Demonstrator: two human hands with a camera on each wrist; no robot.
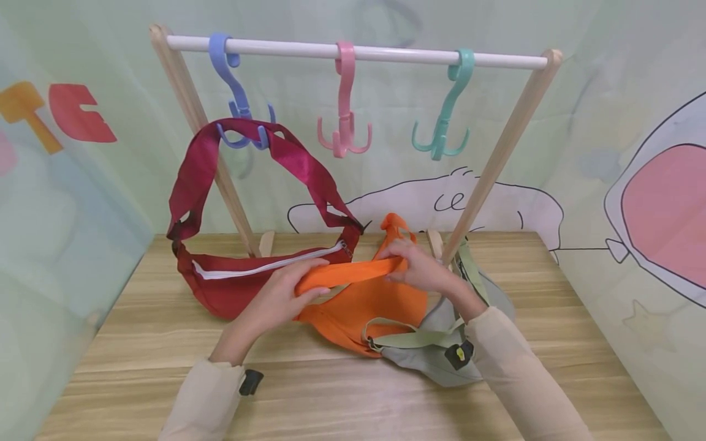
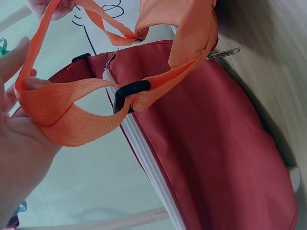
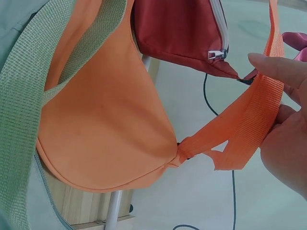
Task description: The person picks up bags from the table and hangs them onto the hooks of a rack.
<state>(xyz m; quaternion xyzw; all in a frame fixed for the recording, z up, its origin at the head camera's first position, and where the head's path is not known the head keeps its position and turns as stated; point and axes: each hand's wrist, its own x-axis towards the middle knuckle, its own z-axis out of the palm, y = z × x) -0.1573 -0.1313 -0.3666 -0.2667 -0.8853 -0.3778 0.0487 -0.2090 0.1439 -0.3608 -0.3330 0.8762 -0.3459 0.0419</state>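
Bar (image 1: 287, 48) spans left upright (image 1: 184, 86) to right upright (image 1: 499, 153), over the tabletop (image 1: 309, 398). Left hook (image 1: 234, 86), middle hook (image 1: 345, 86) and right hook (image 1: 451, 98) hang on it, in that order. Left bag (image 1: 231, 297) is below left hook, left strap (image 1: 306, 165) over the prongs. Middle bag (image 1: 361, 306) lies to its right; right bag (image 1: 436, 362) farther right, right strap (image 1: 413, 339) across middle bag's near side. Middle strap (image 1: 347, 274) runs between left hand (image 1: 281, 291) and right hand (image 1: 416, 268), above middle bag.
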